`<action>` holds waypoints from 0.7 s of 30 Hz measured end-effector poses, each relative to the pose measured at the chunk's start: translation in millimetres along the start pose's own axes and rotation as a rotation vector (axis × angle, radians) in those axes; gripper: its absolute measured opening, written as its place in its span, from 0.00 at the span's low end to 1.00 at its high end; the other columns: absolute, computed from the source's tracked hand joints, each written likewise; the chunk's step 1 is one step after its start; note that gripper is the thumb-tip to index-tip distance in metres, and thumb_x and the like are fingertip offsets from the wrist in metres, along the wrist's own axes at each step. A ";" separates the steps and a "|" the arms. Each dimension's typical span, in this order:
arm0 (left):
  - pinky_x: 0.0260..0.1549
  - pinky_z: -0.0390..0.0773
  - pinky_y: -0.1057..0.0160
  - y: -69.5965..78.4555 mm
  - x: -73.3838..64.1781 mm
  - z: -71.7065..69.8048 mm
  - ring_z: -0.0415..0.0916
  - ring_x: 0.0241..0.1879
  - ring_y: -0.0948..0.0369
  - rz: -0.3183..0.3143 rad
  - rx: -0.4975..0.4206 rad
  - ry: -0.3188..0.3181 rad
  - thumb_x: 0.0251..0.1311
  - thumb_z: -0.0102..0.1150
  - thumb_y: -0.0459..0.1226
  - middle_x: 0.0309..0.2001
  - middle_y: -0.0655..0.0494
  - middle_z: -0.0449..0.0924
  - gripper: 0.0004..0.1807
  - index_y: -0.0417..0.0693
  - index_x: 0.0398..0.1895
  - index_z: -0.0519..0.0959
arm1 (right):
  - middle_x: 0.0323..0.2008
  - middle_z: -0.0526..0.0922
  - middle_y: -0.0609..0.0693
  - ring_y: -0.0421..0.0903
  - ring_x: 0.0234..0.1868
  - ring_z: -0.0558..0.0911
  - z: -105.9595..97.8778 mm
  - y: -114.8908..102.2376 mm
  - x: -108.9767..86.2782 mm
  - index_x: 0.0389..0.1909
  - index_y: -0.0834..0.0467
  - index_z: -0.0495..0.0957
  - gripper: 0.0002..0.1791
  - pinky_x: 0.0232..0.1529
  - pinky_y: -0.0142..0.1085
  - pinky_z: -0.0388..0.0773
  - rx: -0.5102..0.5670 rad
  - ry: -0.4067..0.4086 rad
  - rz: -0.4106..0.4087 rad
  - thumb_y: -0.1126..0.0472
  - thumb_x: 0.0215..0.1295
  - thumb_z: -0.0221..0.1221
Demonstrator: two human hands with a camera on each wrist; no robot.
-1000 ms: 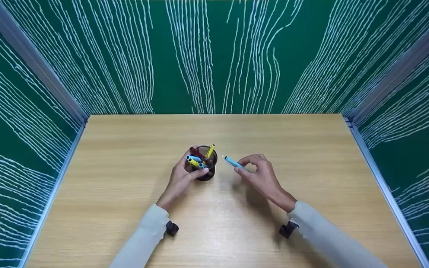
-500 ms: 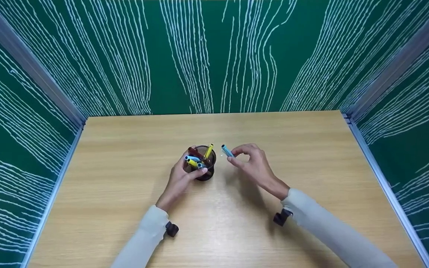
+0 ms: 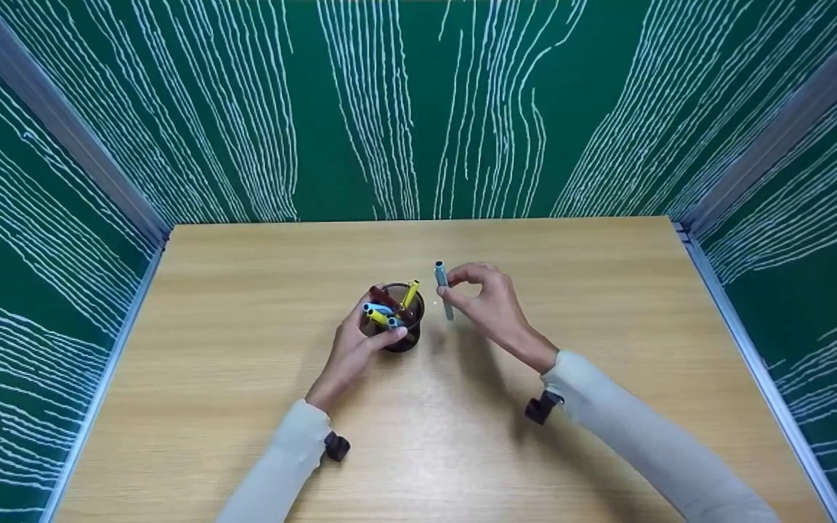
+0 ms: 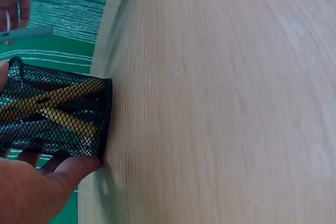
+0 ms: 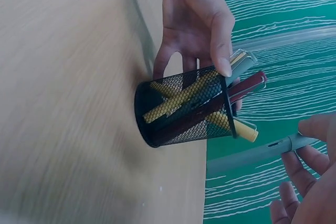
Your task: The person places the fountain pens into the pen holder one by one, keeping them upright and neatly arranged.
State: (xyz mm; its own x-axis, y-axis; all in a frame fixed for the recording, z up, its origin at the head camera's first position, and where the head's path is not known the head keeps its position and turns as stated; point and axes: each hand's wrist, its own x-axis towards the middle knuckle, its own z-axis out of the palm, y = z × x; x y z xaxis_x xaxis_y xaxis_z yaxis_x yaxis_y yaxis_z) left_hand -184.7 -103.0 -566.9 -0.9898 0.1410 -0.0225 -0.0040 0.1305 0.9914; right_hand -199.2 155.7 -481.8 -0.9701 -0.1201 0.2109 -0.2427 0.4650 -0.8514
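A black mesh pen cup (image 3: 402, 344) stands on the wooden table, holding several pens in blue, yellow and dark red (image 5: 253, 83). My left hand (image 3: 352, 347) grips the cup from its left side, thumb at the near rim and fingers behind it. To the right of the cup, my right hand (image 3: 495, 309) pinches a light blue pen (image 3: 449, 311) near its capped upper end. That pen is almost upright, its lower end pointing down above the table and apart from the cup. Through the mesh in the left wrist view, yellow pens (image 4: 71, 123) cross each other.
The wooden table (image 3: 244, 290) reaches back to a green wall (image 3: 244, 109) with white wavy lines. Similar green panels with metal frame posts stand at left and right. Each wrist carries a small black camera (image 3: 336, 446).
My right hand has moved up and slightly left across the table, turning the light blue pen from slanted to nearly upright. The left hand and the cup stay in place.
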 end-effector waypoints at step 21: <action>0.80 0.62 0.42 1.5 -0.1 -1.6 0.70 0.77 0.50 0.017 0.010 -0.024 0.62 0.81 0.46 0.76 0.49 0.76 0.49 0.58 0.86 0.67 | 0.45 0.91 0.47 0.50 0.56 0.80 20.4 -18.5 18.3 0.45 0.55 0.92 0.07 0.65 0.51 0.74 0.027 -0.016 -0.070 0.60 0.70 0.73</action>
State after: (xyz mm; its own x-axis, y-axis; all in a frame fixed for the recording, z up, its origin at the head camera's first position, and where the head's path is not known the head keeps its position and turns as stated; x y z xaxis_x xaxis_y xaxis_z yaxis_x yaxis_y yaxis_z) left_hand -184.8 -104.4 -565.2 -0.9859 0.1668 -0.0089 0.0144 0.1381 0.9903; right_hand -212.5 127.0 -472.0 -0.9506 -0.1656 0.2627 -0.3093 0.4311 -0.8476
